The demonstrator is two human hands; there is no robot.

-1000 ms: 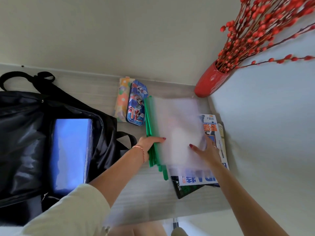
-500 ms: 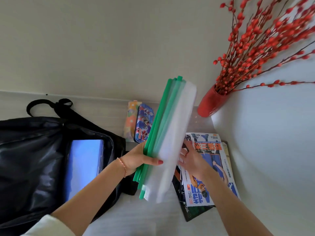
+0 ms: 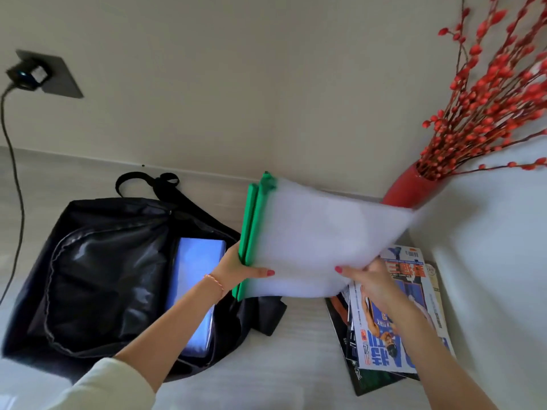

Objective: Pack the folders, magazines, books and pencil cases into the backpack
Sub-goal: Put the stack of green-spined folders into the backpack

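Both hands grasp the folders [image 3: 310, 247]: left hand [image 3: 236, 269] at the green spines, right hand [image 3: 365, 276] underneath. Better tip them spine-first into the open backpack [image 3: 103, 261], beside the blue folder [image 3: 194, 288].

The folders [image 3: 313, 241] lay flat on the magazines [image 3: 402, 315] a second ago, then stood on edge — now both hands hold them up and spread flat, carried left toward the open backpack [image 3: 97, 276], the pencil cases hidden behind them.
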